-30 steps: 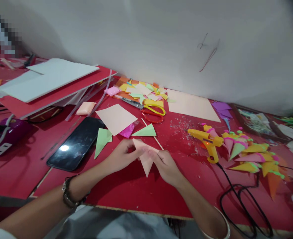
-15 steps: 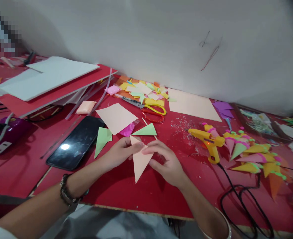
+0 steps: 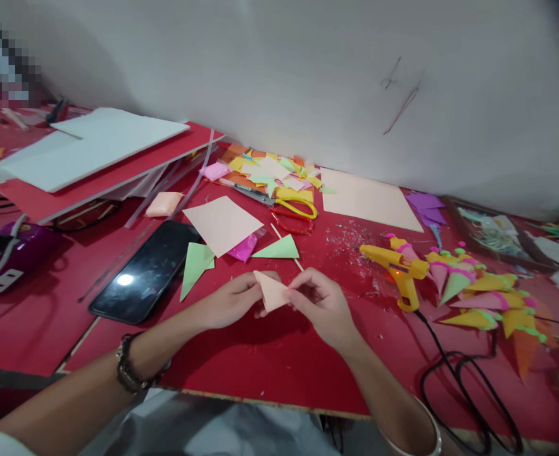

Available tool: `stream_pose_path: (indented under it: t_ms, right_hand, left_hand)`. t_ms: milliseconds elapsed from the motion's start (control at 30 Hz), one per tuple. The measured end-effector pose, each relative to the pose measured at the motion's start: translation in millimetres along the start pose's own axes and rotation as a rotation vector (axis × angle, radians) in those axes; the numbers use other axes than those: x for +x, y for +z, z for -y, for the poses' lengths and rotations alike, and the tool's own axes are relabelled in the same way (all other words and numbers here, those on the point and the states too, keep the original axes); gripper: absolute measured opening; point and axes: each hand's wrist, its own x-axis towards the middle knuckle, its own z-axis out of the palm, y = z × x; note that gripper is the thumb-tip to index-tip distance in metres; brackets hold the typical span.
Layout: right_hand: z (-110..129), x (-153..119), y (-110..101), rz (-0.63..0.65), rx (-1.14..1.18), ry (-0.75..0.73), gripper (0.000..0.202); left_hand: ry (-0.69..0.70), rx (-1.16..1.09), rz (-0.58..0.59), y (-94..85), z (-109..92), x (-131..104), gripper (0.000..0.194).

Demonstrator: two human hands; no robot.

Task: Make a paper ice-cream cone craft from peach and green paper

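Note:
A small peach paper piece (image 3: pixel 273 292) is held between both hands above the red table, its pointed corner at the upper left. My left hand (image 3: pixel 235 299) grips its left side, with some fingers hidden behind it. Thumb and fingers of my right hand (image 3: pixel 321 305) pinch its right corner. Just beyond the hands lie a green paper triangle (image 3: pixel 282 247) by a thin stick, a pink packet (image 3: pixel 244 247) and a peach paper square (image 3: pixel 223 225). Another green folded piece (image 3: pixel 194 266) rests beside a black phone (image 3: pixel 141 273).
Yellow-handled scissors (image 3: pixel 295 206) lie before a heap of paper scraps (image 3: pixel 270 171). A yellow glue gun (image 3: pixel 399 269) with a black cable is at the right, near several decorated paper cones (image 3: pixel 485 291). White boards (image 3: pixel 99 142) are at the back left.
The peach paper's long downward point no longer shows; the visible piece is now smaller and turned. My hands have shifted around it, the right one pinching its right corner.

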Motion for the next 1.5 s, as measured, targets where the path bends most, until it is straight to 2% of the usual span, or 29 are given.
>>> stream_pose_path:
  t_ms: [167,267,400,567,733,867,1067,1333,1500]
  right_hand:
    - [0.2,0.1,1.6,0.006,0.025,0.013,0.008]
    - [-0.1,-0.1,2.0,0.004,0.01,-0.003,0.007]
    - [-2.3,-0.1,1.6,0.021,-0.022,0.021,0.012]
    - [-3.4,1.1,0.9,0.094,-0.028,0.1,0.015]
    - [-3.4,0.6,2.3,0.011,-0.075,0.066,0.013]
    - [-3.8,-0.1,2.2,0.037,-0.119,0.085,0.013]
    - [-6.9,1.9,1.3,0.197,-0.051,0.169,0.016]
    - [-7.2,-1.7,6.3,0.167,-0.111,0.143,0.028]
    - [-5.7,-1.7,5.8,0.166,-0.148,0.142,0.033]
  left_hand:
    - [0.037,-0.033,0.033,-0.3,1.7,0.0,0.038]
    - [0.097,0.027,0.015,1.6,4.8,2.3,0.031]
    - [0.046,0.099,-0.011,4.6,3.3,5.8,0.023]
    - [0.08,0.108,0.019,5.1,3.1,7.7,0.025]
    - [0.015,0.175,-0.122,4.6,9.4,8.0,0.026]
    - [0.007,0.285,-0.134,3.3,10.3,7.8,0.029]
    - [-0.048,0.286,0.009,4.0,10.7,5.8,0.038]
    - [-0.002,0.316,0.133,7.0,12.0,3.9,0.047]
    - [0.015,0.326,0.155,7.6,12.9,2.9,0.049]
